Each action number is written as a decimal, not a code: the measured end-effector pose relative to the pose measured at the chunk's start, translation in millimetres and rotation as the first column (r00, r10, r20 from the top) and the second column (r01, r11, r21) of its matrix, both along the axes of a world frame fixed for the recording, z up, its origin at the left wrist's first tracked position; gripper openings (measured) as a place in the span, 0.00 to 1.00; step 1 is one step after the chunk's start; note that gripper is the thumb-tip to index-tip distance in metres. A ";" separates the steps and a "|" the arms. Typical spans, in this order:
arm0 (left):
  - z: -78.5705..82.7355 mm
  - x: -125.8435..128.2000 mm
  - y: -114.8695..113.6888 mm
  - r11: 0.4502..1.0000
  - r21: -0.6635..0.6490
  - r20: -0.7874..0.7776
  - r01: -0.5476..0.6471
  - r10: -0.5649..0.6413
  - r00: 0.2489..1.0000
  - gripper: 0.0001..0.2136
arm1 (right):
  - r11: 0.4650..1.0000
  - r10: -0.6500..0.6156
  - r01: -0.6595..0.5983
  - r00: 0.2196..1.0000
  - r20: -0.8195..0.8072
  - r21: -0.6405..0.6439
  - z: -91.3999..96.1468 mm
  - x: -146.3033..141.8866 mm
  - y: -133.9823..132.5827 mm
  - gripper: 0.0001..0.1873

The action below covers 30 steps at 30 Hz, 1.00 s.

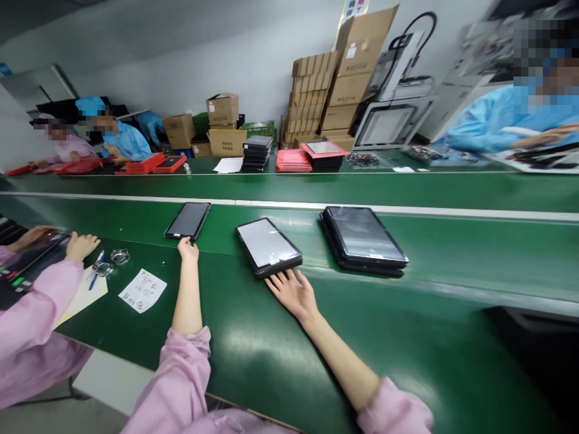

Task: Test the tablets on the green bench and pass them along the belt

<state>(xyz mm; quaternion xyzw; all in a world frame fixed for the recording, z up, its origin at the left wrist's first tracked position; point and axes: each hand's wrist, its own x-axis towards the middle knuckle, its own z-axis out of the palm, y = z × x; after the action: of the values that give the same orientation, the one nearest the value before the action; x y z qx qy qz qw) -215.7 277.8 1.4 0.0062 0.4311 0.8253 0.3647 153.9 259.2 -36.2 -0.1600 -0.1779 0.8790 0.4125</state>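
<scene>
At the near edge of a dark-screened tablet [189, 219], my left hand [188, 248] has its fingers curled against the rim; part of the fingers is hidden there. My right hand [294, 293] is turned palm up with the fingers spread, their tips at the near edge of a tablet with a lit white screen [266, 240]. That tablet lies flat on a dark one or a thick dark case; I cannot tell which. Farther right lies a stack of black tablets [366, 235], apart from both hands.
A handwritten note [143, 290], a blue pen [93, 280] and clear tape rolls [120, 257] lie left on the green bench [253, 337]. A co-worker's hand [81, 246] works beside them. A white rail [271, 205] runs behind the tablets. A black object [538, 343] stands at right.
</scene>
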 end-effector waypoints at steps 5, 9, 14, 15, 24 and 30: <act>-1.3 -18.8 -7.9 0.994 0.109 0.114 0.023 -0.036 0.993 0.13 | 0.993 -0.089 0.096 0.992 0.092 -0.073 -9.1 75.3 -46.5 0.16; -3.1 -17.9 -7.3 0.980 0.149 0.151 0.130 -0.152 0.977 0.13 | 0.972 -0.211 0.227 0.960 0.185 -0.066 -16.5 118.4 -79.6 0.19; -5.7 8.5 -4.2 0.940 0.171 0.159 0.296 -0.323 0.933 0.06 | 0.954 -0.282 0.298 0.924 0.257 -0.024 -15.6 147.6 -117.3 0.24; -5.8 16.5 -4.6 0.925 0.170 0.165 0.340 -0.367 0.915 0.06 | 0.965 -0.251 0.263 0.926 0.283 -0.007 -13.7 150.3 -125.9 0.27; -9.5 90.5 -50.8 0.761 0.080 0.269 0.644 -0.638 0.721 0.11 | 0.868 0.102 -0.422 0.667 0.738 0.261 31.8 155.4 -192.4 0.16; -14.0 135.6 -132.0 0.583 -0.072 0.316 0.809 -0.756 0.573 0.12 | 0.574 -0.575 -0.521 0.294 0.764 0.632 65.2 130.0 -160.9 0.16</act>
<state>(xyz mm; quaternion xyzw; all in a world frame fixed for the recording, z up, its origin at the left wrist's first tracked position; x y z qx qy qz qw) -80.0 145.8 -12.6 0.0544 0.4169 0.5205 0.7432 283.9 98.3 29.0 -0.4408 -0.7644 0.3936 0.2577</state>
